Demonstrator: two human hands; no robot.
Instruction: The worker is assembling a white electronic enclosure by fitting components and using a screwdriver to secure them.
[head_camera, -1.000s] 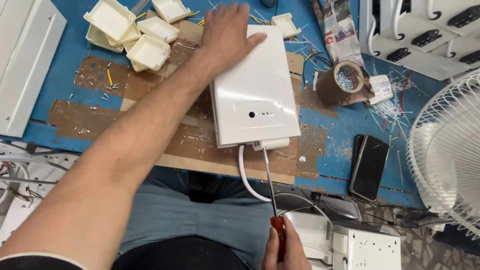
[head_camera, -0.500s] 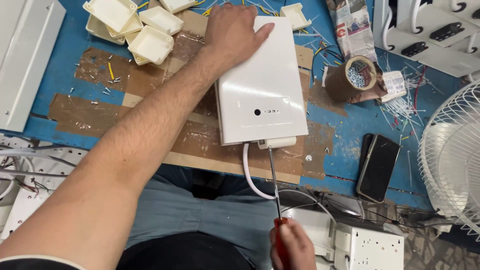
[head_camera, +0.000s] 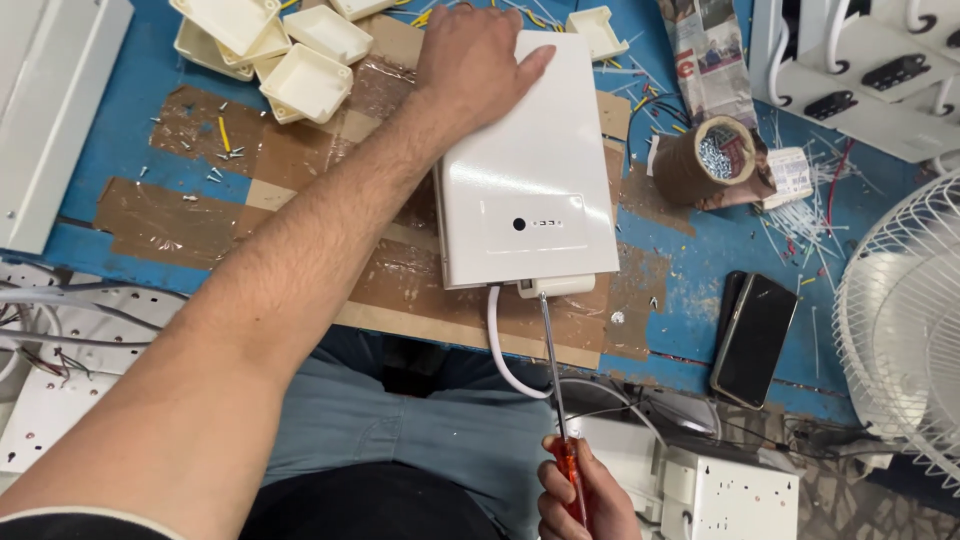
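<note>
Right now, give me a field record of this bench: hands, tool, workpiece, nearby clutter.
left hand: flat on far end of the white plastic enclosure
right hand: gripping the orange handle of the screwdriver
screwdriver tip: at the cable clamp on the enclosure's near edge
white cable: exits beside the clamp
tape roll: right of enclosure, screws inside
phone: near right edge
small white boxes: far left

The left hand (head_camera: 475, 65) presses flat on the far end of a white box (head_camera: 528, 170) on the blue bench (head_camera: 130, 130), while the right hand (head_camera: 583, 495) holds a screwdriver (head_camera: 553, 370), tip at the box's near edge beside a white cable (head_camera: 497, 345).
</note>
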